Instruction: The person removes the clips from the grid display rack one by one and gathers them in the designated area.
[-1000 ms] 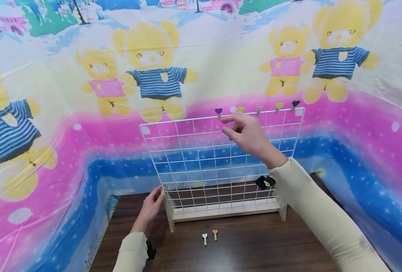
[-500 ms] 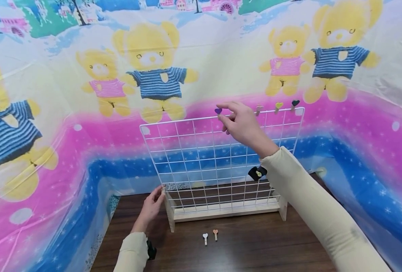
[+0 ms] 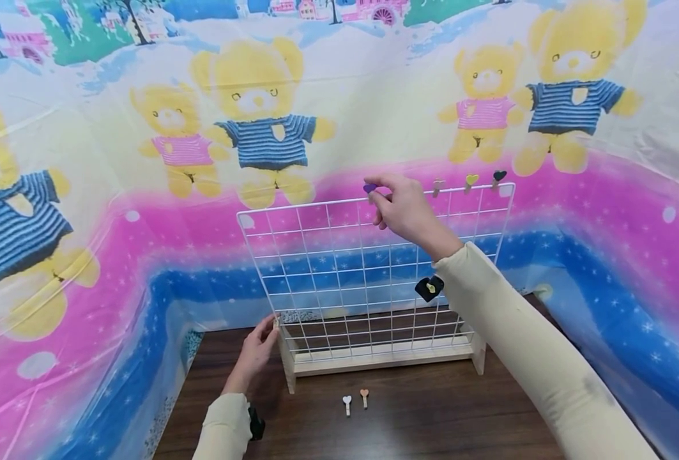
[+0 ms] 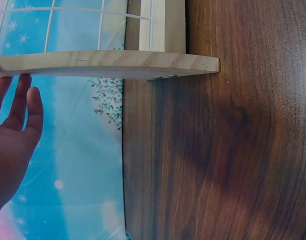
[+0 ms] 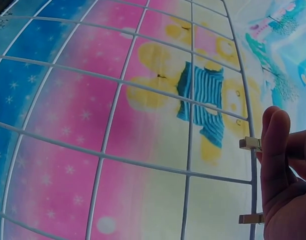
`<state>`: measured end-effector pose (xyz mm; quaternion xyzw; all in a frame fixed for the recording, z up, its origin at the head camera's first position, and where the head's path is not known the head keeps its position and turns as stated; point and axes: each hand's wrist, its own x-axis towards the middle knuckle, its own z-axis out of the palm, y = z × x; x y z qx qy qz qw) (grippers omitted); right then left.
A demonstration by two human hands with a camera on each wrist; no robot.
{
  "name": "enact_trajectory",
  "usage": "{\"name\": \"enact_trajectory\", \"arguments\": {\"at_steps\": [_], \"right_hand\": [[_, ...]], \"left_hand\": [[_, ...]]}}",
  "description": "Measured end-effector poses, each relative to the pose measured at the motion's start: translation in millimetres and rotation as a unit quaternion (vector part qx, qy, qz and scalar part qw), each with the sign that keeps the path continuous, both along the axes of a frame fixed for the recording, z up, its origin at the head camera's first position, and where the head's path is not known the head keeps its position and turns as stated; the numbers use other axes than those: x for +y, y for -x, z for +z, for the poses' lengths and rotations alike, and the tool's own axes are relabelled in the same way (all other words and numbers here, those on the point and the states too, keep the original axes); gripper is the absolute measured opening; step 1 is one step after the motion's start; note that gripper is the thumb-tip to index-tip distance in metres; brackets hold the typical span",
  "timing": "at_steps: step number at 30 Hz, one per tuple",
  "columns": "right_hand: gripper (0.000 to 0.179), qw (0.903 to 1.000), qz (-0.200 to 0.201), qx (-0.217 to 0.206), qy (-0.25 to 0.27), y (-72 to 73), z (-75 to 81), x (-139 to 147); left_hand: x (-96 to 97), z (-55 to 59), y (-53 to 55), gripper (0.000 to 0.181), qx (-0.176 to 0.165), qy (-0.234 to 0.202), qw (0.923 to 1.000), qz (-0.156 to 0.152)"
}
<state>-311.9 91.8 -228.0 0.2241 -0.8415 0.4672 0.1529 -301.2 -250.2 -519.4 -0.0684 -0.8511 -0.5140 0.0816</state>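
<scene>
My right hand (image 3: 405, 207) is at the top wire of a white wire grid (image 3: 316, 275). Its thumb and index finger pinch a clothespin with a purple heart (image 3: 368, 188), clipped on that wire. In the right wrist view, the clothespin's wooden end (image 5: 249, 143) shows beside the fingers. At the grid's lower left, my left hand (image 3: 253, 351) holds the top of the wooden stand's left side (image 3: 286, 361) at the fingertips. The left wrist view shows several left fingers against the outer face of that side board (image 4: 108, 62); the thumb is out of that view.
Clothespins with a pink heart (image 3: 437, 185), a yellow heart (image 3: 472, 180) and a dark green heart (image 3: 499, 177) sit farther right along the wire. A white-heart clothespin (image 3: 347, 405) and an orange-heart one (image 3: 365, 398) lie on the brown table (image 3: 419, 415). A bear-printed cloth (image 3: 362, 115) hangs behind.
My right hand has moved slightly left, and its thumb and index finger have come together on the purple-heart clothespin. The hand now covers another yellow-heart clothespin. My left hand has stayed in place.
</scene>
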Motion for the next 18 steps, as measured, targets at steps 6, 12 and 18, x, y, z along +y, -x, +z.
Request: {"name": "enact_trajectory", "arguments": {"at_steps": [6, 12, 18], "right_hand": [[0.033, 0.9999, -0.001, 0.002, 0.012, 2.6, -1.5, -0.7], [0.026, 0.9997, -0.005, 0.009, 0.02, 4.1, -2.3, -0.6], [0.02, 0.9993, -0.013, 0.017, 0.032, 2.6, -0.8, 0.3]], "left_hand": [[-0.2, 0.6, -1.2, 0.041, -0.001, -0.002, 1.0, 0.003], [-0.4, -0.6, -0.7, 0.042, -0.009, 0.003, 0.9999, 0.005], [0.1, 0.1, -1.2, 0.044, -0.009, 0.002, 1.0, 0.002]]}}
